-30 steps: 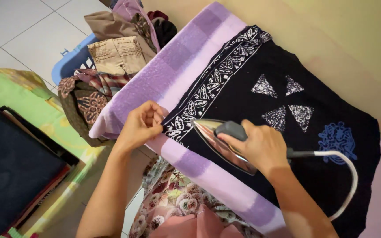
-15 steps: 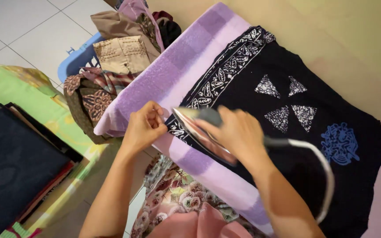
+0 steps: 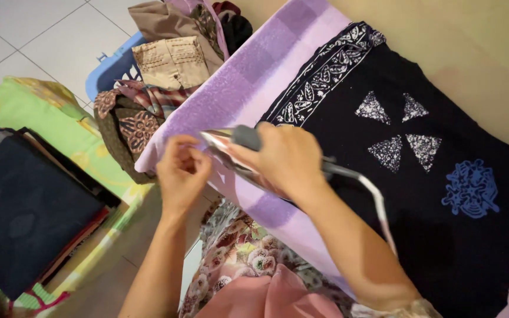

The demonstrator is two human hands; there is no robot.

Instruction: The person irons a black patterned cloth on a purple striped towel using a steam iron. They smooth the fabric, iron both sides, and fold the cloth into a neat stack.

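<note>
Head view: ironing a black patterned cloth (image 3: 419,194) on a purple padded cover (image 3: 248,82).
Right hand (image 3: 290,162) clenched round grey handle of silver electric iron (image 3: 231,150), raised over cloth's near edge. Left hand (image 3: 182,174) pinched, fingertips at cover's edge beside iron tip. Blue laundry basket (image 3: 110,65) of clothes beyond; dark folded stack (image 3: 25,206) left.
</note>
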